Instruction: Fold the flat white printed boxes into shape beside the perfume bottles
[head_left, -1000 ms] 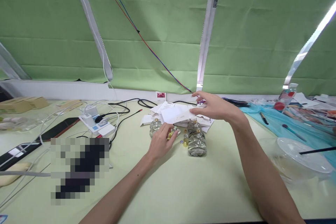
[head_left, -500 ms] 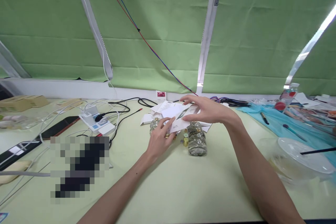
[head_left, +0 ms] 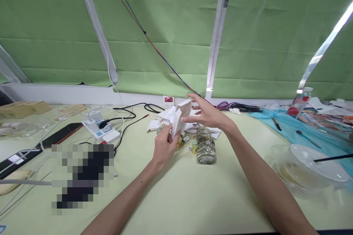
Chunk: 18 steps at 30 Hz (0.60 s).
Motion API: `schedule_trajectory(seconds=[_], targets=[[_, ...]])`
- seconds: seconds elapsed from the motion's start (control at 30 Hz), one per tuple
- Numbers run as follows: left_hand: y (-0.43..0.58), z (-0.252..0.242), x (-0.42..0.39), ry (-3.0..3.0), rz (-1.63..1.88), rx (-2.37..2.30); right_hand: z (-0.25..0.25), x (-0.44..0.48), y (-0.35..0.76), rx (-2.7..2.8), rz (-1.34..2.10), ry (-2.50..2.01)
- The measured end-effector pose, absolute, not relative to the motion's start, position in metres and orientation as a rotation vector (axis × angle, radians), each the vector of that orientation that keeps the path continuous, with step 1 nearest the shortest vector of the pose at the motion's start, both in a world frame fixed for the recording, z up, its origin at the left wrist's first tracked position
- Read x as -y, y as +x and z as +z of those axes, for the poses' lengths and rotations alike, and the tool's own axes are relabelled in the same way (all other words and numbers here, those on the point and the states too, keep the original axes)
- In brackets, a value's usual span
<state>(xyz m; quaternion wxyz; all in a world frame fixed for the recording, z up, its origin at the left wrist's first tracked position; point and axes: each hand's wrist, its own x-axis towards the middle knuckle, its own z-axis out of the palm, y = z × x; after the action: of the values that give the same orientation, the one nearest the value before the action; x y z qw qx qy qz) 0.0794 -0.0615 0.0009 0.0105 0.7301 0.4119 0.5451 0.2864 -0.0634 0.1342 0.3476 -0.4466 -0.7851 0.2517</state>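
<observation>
A small white paperboard box point(head_left: 178, 122) stands tilted above the table, its upper end open with flaps out. My left hand point(head_left: 164, 146) is closed around its lower part. At the upper end, my right hand point(head_left: 206, 113) has its thumb and fingers on the right side and the flaps. Below the right hand lies a row of clear glass bottles point(head_left: 206, 150). Small gold caps point(head_left: 194, 149) are beside the row, and more lie under the box. Behind the hands is a pile of white paper or flattened boxes point(head_left: 165, 115), partly hidden.
At left are a power strip point(head_left: 100, 126) with cables and a dark phone-like slab point(head_left: 59, 134). On the right stand a plastic bowl with a white lid point(head_left: 317, 158) and a clear bottle point(head_left: 302, 101). A blue cloth point(head_left: 286, 125) has a pen point(head_left: 277, 124) on it.
The box has turned from lying nearly flat, printed face up, to standing on edge with its open end up. My right hand has shifted slightly left.
</observation>
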Motion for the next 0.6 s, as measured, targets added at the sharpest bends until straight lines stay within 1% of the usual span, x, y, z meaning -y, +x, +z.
schedule_trajectory(seconds=[0.13, 0.43, 0.6], targets=[[0.08, 0.004, 0.065, 2.227, 1.726, -1.287, 0.128, 0.066, 0.274, 2.042, 0.763, -1.128], [0.084, 0.004, 0.069, 2.217, 1.716, -1.343, 0.108, 0.055, 0.26, 1.937, 0.872, -1.05], [0.083, 0.005, 0.068, 2.206, 1.683, -1.337, 0.106, 0.051, 0.264, 1.883, 0.9, -1.082]])
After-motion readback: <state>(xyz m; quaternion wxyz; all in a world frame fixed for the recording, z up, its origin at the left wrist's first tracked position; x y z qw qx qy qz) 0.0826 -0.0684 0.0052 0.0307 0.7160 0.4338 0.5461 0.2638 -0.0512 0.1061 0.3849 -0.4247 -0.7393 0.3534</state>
